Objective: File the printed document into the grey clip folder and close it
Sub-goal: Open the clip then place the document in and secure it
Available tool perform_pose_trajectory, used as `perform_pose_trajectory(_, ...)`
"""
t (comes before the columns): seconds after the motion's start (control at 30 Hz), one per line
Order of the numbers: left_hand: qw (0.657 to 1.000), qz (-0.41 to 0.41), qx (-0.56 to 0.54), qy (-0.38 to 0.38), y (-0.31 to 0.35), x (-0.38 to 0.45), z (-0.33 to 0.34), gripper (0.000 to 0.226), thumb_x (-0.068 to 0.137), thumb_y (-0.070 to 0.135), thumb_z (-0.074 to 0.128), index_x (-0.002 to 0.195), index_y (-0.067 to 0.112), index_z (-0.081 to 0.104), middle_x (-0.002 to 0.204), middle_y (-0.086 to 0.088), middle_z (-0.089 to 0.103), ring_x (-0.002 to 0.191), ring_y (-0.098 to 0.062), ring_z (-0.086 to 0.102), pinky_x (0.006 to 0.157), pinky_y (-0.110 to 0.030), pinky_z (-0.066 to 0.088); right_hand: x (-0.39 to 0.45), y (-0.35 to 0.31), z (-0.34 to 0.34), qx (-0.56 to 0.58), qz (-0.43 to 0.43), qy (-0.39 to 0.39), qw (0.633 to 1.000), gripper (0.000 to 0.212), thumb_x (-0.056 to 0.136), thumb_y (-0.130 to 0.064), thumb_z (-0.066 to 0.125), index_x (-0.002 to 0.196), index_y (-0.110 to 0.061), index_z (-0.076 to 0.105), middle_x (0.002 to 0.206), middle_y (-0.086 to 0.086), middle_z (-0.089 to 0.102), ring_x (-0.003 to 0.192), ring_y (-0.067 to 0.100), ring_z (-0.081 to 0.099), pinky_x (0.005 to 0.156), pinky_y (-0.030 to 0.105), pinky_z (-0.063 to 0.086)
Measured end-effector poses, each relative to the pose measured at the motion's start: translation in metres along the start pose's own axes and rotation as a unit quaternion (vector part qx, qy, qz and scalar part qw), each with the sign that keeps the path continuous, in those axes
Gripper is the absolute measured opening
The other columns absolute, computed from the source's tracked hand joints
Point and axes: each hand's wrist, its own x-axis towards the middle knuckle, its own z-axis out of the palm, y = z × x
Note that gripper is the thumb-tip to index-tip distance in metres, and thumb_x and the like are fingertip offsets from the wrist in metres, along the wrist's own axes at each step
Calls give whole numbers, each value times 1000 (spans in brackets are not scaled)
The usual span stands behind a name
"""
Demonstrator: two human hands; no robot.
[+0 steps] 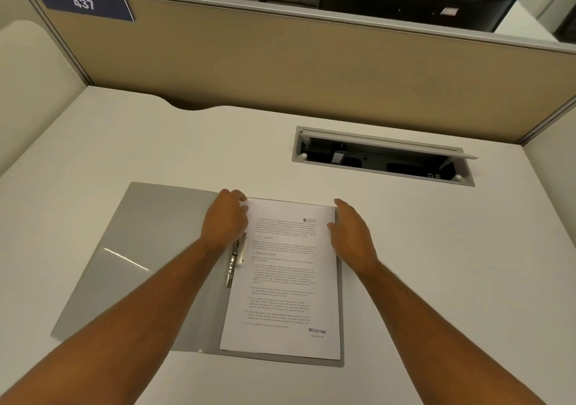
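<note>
The grey clip folder (137, 248) lies open and flat on the white desk, its front cover spread to the left. The printed document (283, 283), a white stack with black text and a "RECEIVED" stamp, rests on the folder's right half. A metal clip (234, 261) runs along the spine beside the paper's left edge. My left hand (226, 217) rests over the document's top left corner and the upper end of the clip. My right hand (350, 233) touches the paper's upper right edge with fingers apart. Neither hand lifts the paper.
An open cable tray (383, 158) with a raised lid is set into the desk behind and to the right of the folder. Beige partition walls (280, 61) enclose the desk at the back and sides, with a blue "437" sign (83, 3) at top left.
</note>
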Motion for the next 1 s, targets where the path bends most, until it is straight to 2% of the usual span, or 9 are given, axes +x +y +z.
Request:
perform_pose_trajectory(0.1, 999, -33, -31, -1, -8, -14, -5, 22, 91, 8, 49, 94, 7, 71, 91, -1, 66, 82, -20, 62, 73, -31, 50, -22, 4, -5, 44, 2, 54, 998, 41, 100, -19, 52, 140, -17, 46, 141, 3, 55, 127, 23, 54, 99, 24, 39)
perform_pose_trajectory(0.17, 998, -44, -45, -19, -14, -22, -5, 21, 91, 5, 49, 85, 5, 70, 83, -5, 68, 76, -21, 62, 69, -31, 48, -42, 7, -6, 40, 12, 88, 995, 35, 100, -13, 50, 135, -15, 51, 125, 4, 64, 116, 22, 62, 89, 18, 42)
perform_pose_trajectory(0.27, 996, -35, -62, -53, -18, -30, -5, 26, 95, 7, 47, 76, 10, 64, 78, -9, 68, 69, -20, 59, 60, -23, 44, -74, 15, -2, 76, 43, 97, 991, 31, 100, -11, 49, 130, -16, 54, 98, -9, 64, 93, 10, 67, 70, 6, 42)
perform_pose_trajectory(0.33, 994, -34, -75, -65, -18, -33, -7, 26, 97, 10, 47, 77, 14, 63, 78, -7, 67, 68, -17, 57, 59, -18, 41, -93, 21, 1, 104, 74, 104, 986, 29, 100, -12, 48, 127, -19, 55, 90, -18, 63, 82, -1, 63, 62, 5, 41)
perform_pose_trajectory(0.47, 991, -45, -94, -83, -16, -35, -11, 25, 97, 10, 46, 79, 17, 61, 85, -15, 71, 68, -16, 57, 60, -22, 43, -121, 29, 9, 138, 103, 108, 979, 30, 100, -9, 43, 125, -19, 55, 95, -11, 69, 87, 6, 67, 73, 17, 51)
perform_pose_trajectory(0.63, 987, -65, -104, -105, -15, -36, -13, 27, 97, 8, 46, 90, 4, 71, 90, -15, 73, 71, -18, 60, 62, -25, 46, -131, 25, 15, 132, 102, 94, 982, 29, 101, -13, 45, 129, -17, 51, 101, -5, 66, 91, 14, 67, 84, 31, 57)
perform_pose_trajectory(0.73, 985, -64, -114, -110, -14, -39, -16, 25, 99, 12, 47, 100, 10, 72, 94, -6, 72, 81, -18, 65, 66, -25, 48, -131, 23, 16, 110, 100, 86, 985, 30, 101, -15, 47, 131, -19, 49, 100, -8, 63, 88, 14, 66, 77, 26, 56)
perform_pose_trajectory(0.83, 988, -48, -117, -86, -11, -45, -21, 26, 99, 13, 48, 100, 13, 74, 91, -1, 73, 79, -16, 67, 62, -19, 46, -131, 24, 18, 99, 98, 84, 987, 32, 100, -14, 49, 131, -21, 49, 98, -12, 61, 85, 11, 64, 70, 18, 50)
perform_pose_trajectory(1.0, 991, -27, -128, -20, -8, -64, -31, 21, 98, 18, 55, 96, 16, 75, 90, 8, 72, 74, -2, 62, 66, -11, 40, -134, 24, 23, 69, 87, 93, 990, 32, 101, -15, 46, 132, -21, 48, 100, -13, 58, 88, 12, 61, 74, 21, 49)
